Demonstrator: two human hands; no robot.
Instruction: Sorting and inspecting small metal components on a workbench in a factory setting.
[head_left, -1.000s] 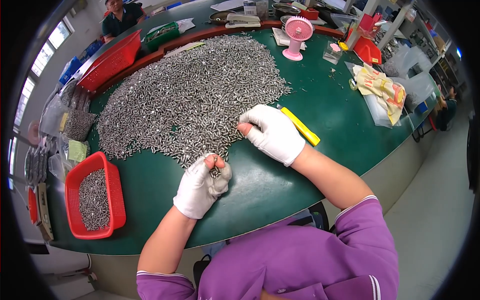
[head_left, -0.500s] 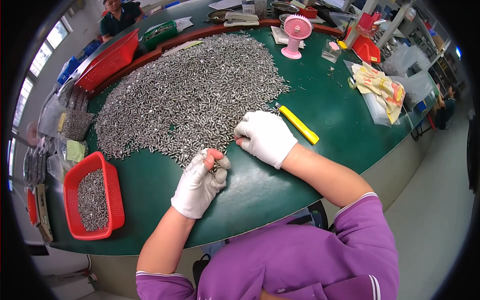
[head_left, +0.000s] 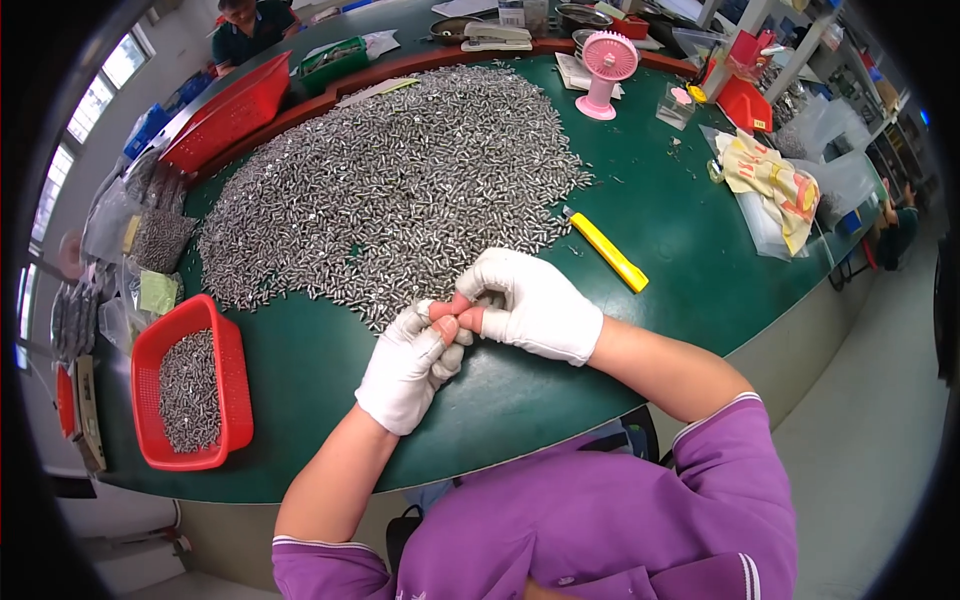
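Both my hands wear white gloves with bare fingertips showing, and they meet just in front of the near edge of a wide pile of small metal pins. My left hand is closed, its thumb and forefinger pinched together. Against it, the thumb and forefinger of my right hand also pinch, fingertips touching those of the left. Whatever lies between the fingertips is too small or hidden to make out. A yellow utility knife lies on the green table to the right of my right hand.
At left stands a red basket holding more pins. Along the far rim are another red basket and a green one. A pink fan, a clear box and a yellow cloth sit to the right. Someone sits across the table.
My right hand has moved from the pile's edge down and left to meet my left hand at the fingertips. The person across the table has lowered their head.
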